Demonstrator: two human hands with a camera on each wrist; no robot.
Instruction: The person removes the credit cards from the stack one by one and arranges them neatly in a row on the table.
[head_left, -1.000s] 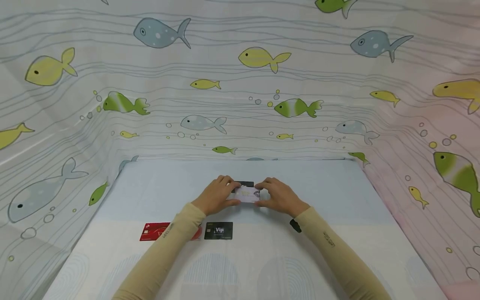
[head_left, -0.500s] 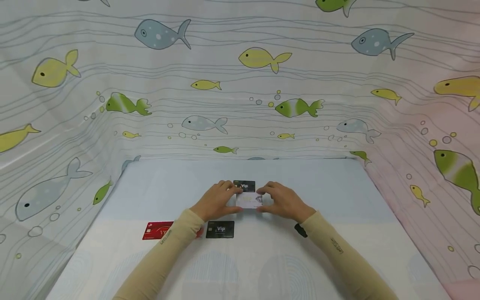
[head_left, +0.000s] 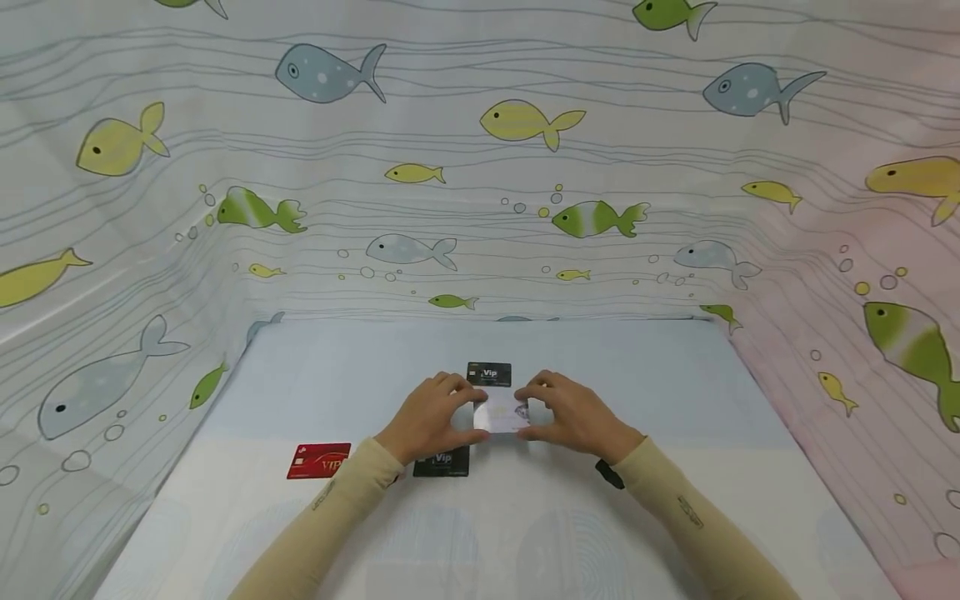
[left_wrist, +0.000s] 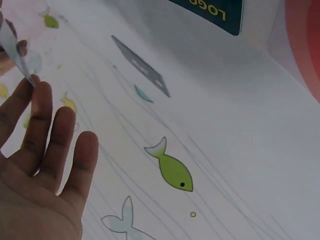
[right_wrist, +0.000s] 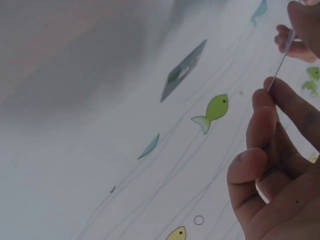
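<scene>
Both hands hold a white card [head_left: 497, 414] by its short sides, above the table. My left hand [head_left: 431, 418] pinches its left end between thumb and fingertips. At the other end, the right hand [head_left: 576, 417] does the same. Both wrist views show the card nearly edge-on, a thin strip [left_wrist: 14, 47] at the left fingertips and a thin line [right_wrist: 281, 61] at the right ones. Just beyond it lies a black Vip card [head_left: 489, 374]. Another black Vip card [head_left: 450, 465] lies nearer, its upper left part hidden by my left hand.
A red VIP card [head_left: 315, 461] lies to the left, beside the left sleeve [head_left: 322, 500]. A red rounded shape [left_wrist: 306, 40] shows at the left wrist view's edge, mostly covered by the arm in the head view. Fish-patterned sheeting [head_left: 487, 208] walls the pale table [head_left: 637, 358].
Both hands have brought the white card nearer to me and slightly right, away from the far black card, which is now fully uncovered. The left hand now covers part of the near black card.
</scene>
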